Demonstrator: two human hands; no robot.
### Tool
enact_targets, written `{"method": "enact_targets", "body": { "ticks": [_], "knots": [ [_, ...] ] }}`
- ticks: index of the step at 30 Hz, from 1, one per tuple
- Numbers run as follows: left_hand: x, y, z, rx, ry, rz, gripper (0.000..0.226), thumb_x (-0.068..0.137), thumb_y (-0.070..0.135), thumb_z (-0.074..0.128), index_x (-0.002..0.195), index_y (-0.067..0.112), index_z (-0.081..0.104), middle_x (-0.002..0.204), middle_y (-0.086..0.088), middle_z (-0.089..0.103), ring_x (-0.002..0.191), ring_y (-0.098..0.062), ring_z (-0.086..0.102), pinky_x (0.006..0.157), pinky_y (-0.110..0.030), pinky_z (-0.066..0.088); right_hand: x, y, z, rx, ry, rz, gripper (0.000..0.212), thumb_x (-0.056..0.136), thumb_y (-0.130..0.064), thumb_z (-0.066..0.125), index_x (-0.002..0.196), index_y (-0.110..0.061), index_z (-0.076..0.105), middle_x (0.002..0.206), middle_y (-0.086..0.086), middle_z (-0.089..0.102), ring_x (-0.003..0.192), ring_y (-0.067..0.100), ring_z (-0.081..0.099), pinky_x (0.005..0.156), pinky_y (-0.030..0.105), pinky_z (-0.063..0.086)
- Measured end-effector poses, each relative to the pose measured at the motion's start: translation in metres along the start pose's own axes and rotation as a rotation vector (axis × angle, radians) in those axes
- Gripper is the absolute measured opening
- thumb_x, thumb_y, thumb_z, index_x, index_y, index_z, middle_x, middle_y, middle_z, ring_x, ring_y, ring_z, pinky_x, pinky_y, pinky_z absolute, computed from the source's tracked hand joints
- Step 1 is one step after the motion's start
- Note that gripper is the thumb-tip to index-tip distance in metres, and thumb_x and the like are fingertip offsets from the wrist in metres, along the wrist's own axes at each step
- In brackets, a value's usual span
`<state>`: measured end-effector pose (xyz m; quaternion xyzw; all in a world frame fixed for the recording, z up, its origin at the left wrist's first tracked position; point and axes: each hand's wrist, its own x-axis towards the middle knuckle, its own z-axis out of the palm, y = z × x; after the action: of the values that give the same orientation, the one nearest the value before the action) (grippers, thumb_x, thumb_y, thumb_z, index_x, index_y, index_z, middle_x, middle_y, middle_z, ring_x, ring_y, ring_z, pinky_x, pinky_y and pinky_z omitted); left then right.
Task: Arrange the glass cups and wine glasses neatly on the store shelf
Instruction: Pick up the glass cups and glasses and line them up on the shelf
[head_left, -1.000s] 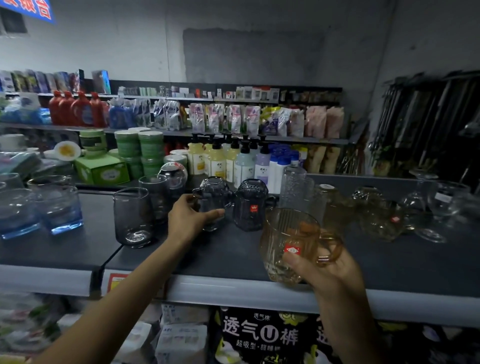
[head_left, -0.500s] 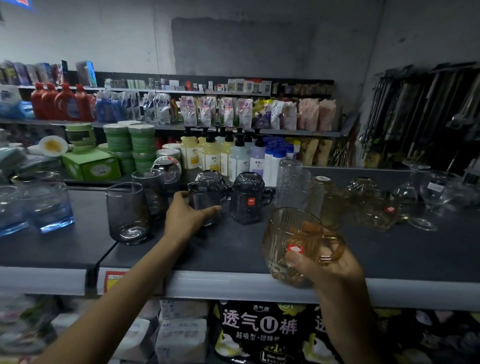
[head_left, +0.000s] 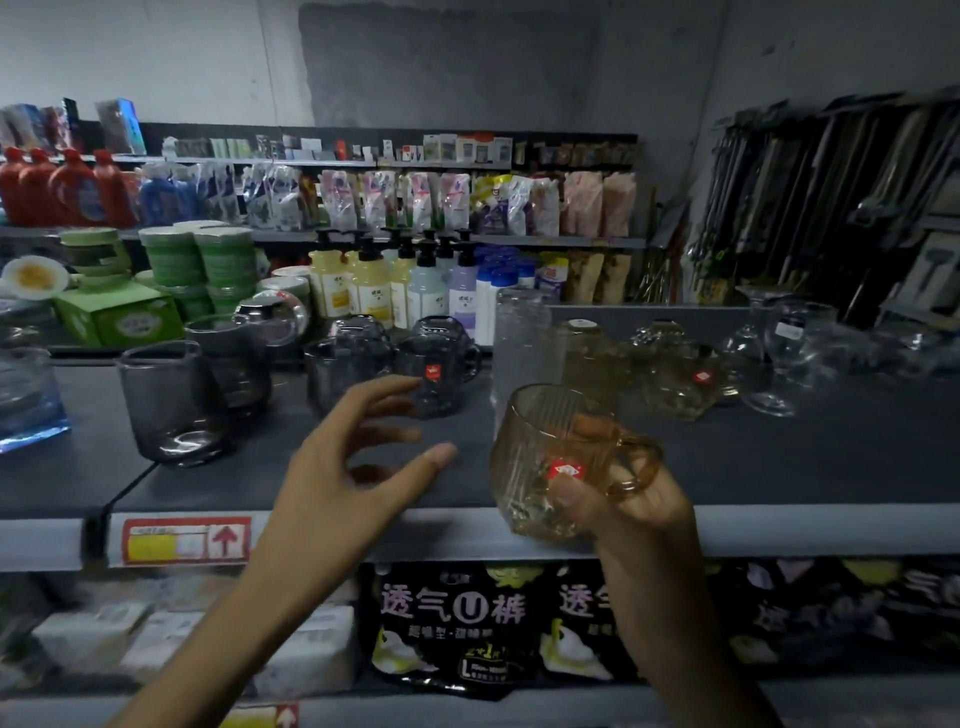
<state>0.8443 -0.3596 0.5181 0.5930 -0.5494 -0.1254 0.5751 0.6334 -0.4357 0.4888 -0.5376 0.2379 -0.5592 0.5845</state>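
Amber ribbed mug (head_left: 530, 452) gripped by right hand (head_left: 644, 519) at shelf (head_left: 805, 462) front edge; matching amber mugs (head_left: 675, 389) seen behind-right, nearer that hand. Left hand (head_left: 353, 467) spread, empty.

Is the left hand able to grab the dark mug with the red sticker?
Probably yes: the left hand is open right in front of the dark mug, and nothing stands between them.

Bare shelf (head_left: 779, 467) front; smoky mugs (head_left: 436, 369) crowding behind
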Motion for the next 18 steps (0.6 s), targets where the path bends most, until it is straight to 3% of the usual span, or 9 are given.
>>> {"method": "enact_targets", "body": {
  "ticks": [2, 6, 10, 14, 18],
  "knots": [
    [-0.007, 0.021, 0.030, -0.131, -0.118, 0.006, 0.059, 0.075, 0.052, 0.086, 0.128, 0.042, 0.063, 0.118, 0.012, 0.071, 0.109, -0.011, 0.071, 0.087, -0.034, 0.060, 0.001, -0.008, -0.020, -0.008, -0.029, -0.007, 0.050, 0.053, -0.035, 0.091, 0.101, -0.035, 0.078, 0.107, 0.008, 0.080, 0.098, 0.027, 0.077, 0.077, 0.032, 0.061],
    [-0.009, 0.044, 0.097, -0.258, -0.237, -0.021, 0.060, 0.076, 0.032, 0.089, 0.131, 0.034, 0.065, 0.120, 0.006, 0.072, 0.112, -0.015, 0.070, 0.083, -0.020, 0.058, 0.007, -0.026, -0.071, -0.055, -0.029, -0.015, 0.058, 0.051, -0.044, 0.097, 0.105, -0.036, 0.077, 0.110, 0.007, 0.080, 0.102, 0.028, 0.076, 0.088, 0.044, 0.059],
    [-0.015, 0.057, 0.164, -0.244, -0.297, -0.006, 0.065, 0.072, 0.027, 0.094, 0.130, 0.034, 0.065, 0.123, 0.008, 0.072, 0.113, -0.014, 0.070, 0.084, -0.023, 0.058, 0.013, -0.041, -0.130, -0.076, -0.038, -0.017, 0.071, 0.044, -0.056, 0.099, 0.107, -0.032, 0.077, 0.110, 0.007, 0.079, 0.103, 0.028, 0.076, 0.089, 0.047, 0.058],
    [-0.018, 0.063, 0.218, -0.158, -0.262, 0.058, 0.078, 0.066, 0.029, 0.094, 0.135, 0.032, 0.058, 0.126, 0.012, 0.070, 0.114, -0.010, 0.069, 0.091, -0.026, 0.058, 0.018, -0.048, -0.177, -0.088, -0.041, 0.011, 0.046, 0.060, -0.017, 0.096, 0.101, -0.030, 0.078, 0.106, 0.007, 0.080, 0.099, 0.027, 0.077, 0.087, 0.046, 0.058],
    [-0.008, 0.068, 0.249, -0.094, -0.244, 0.089, 0.083, 0.066, 0.018, 0.096, 0.137, 0.030, 0.054, 0.127, 0.017, 0.069, 0.117, -0.005, 0.067, 0.095, -0.020, 0.055, 0.034, -0.056, -0.203, -0.136, -0.078, 0.052, 0.059, 0.062, -0.014, 0.092, 0.117, -0.020, 0.070, 0.109, 0.007, 0.079, 0.105, 0.030, 0.075, 0.091, 0.048, 0.060]
  ]
}}
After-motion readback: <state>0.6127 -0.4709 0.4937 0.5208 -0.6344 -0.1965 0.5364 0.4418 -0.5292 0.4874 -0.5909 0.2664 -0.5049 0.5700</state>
